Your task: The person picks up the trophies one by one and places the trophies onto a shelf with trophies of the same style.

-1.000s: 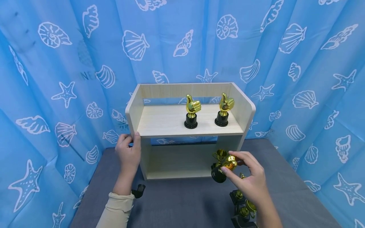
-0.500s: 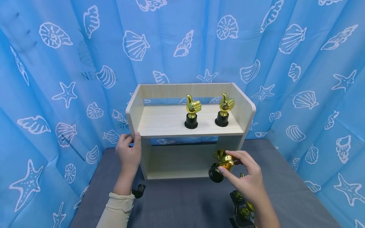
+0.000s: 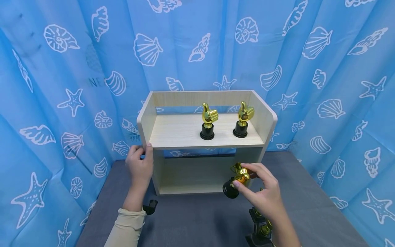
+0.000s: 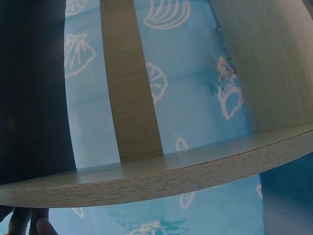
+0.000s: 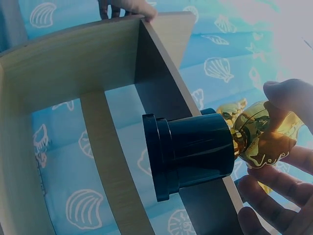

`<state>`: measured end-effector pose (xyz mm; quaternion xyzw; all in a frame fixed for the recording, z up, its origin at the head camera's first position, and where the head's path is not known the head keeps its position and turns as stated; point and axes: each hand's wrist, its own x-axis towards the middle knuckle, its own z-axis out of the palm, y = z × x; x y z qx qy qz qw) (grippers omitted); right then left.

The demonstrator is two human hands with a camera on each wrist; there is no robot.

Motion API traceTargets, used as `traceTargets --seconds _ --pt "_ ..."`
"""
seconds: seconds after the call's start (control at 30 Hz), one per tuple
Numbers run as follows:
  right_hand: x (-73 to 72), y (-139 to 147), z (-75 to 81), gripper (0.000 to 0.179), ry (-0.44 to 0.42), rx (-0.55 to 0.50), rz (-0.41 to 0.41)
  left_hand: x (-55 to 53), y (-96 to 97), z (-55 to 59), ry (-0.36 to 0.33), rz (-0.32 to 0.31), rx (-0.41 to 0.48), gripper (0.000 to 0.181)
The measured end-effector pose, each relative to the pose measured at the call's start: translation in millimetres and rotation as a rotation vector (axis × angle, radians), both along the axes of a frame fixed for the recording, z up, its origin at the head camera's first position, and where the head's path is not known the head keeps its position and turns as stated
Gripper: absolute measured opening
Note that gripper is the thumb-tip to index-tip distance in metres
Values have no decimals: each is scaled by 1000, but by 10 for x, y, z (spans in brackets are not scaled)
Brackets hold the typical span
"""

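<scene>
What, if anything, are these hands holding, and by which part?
The right hand holds a trophy by its gold top, not its black base. The left hand grips the shelf by the front edge of its left side.

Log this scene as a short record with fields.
Left hand: grips left side of pale wood-grain two-tier shelf
Right hand: holds tilted gold trophy with round black base
Upper tier: two upright gold thumbs-up trophies with black bases
Grey cloth-covered table: gold-and-black trophies, partly hidden
Backdrop: blue curtain with white seashell prints
</scene>
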<state>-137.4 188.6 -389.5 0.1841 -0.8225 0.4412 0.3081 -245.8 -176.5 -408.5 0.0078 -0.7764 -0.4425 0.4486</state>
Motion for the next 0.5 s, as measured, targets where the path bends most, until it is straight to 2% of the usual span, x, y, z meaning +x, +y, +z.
traceTargets --seconds 0.5 --pt "-14 -67 -9 54 -13 -12 13 -11 -2 -18 14 -3 -2 43"
